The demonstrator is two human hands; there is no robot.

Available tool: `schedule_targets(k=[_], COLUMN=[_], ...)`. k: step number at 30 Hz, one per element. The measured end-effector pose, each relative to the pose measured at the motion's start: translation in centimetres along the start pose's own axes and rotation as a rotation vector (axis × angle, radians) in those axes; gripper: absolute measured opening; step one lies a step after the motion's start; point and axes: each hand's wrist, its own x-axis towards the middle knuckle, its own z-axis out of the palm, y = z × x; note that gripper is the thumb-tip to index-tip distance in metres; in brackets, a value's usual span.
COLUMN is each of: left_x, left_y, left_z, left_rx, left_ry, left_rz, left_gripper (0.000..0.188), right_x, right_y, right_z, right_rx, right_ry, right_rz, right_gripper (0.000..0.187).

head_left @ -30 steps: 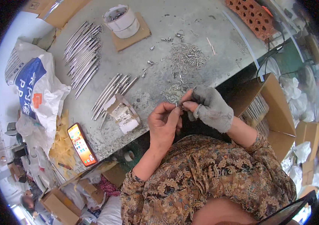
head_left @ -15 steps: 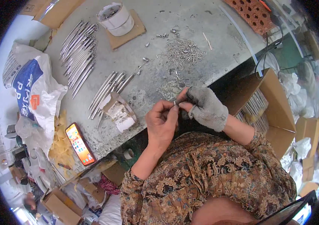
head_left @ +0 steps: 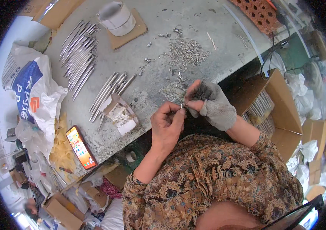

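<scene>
My bare left hand point(head_left: 167, 122) is closed in a pinch at the table's near edge, holding a small shiny metal piece point(head_left: 183, 106) between thumb and forefinger. From the right, my right hand point(head_left: 214, 107) in a grey fingerless glove meets it, thumb and forefinger pinched at the same piece. The piece's exact kind is too small to make out. Just beyond the hands lies a heap of fine metal chains point(head_left: 188, 53), with a few loose metal fittings point(head_left: 147, 60) left of it. A small torn white box point(head_left: 121, 117) stands left of my left hand, beside slim silver rods point(head_left: 107, 94).
More silver rods point(head_left: 79, 57) lie in a row at the far left. A white round tub point(head_left: 117, 23) sits on a cardboard piece. A phone point(head_left: 81, 147) lies at the left edge, near a white plastic sack point(head_left: 32, 88). An open cardboard box point(head_left: 285, 111) with rods stands at right.
Both hands have shifted slightly to the right. The right hand has turned, its forefinger now lifted higher and its thumb more exposed, while both fingertips stay together at the small piece.
</scene>
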Motion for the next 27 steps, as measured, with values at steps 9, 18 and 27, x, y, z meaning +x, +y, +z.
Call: schedule_targets(k=[9,18,27], left_x=[0.0,0.2,-0.6], left_y=[-0.8,0.2,1.1], left_z=[0.1,0.5,0.5], left_rx=[0.058,0.502,0.453], left_ry=[0.016,0.127,0.032], left_rz=[0.058,0.396,0.245], left_gripper=[0.011,0.006,0.006], right_x=[-0.3,-0.2,-0.6], right_y=[0.6,1.4,1.2], right_z=[0.4,0.1,-0.1], right_rx=[-0.034,-0.385,-1.126], right_ry=[0.009,0.012,-0.044], right_rz=[-0.058,-0.286,-0.738], right_gripper=[0.014,0.015,0.039])
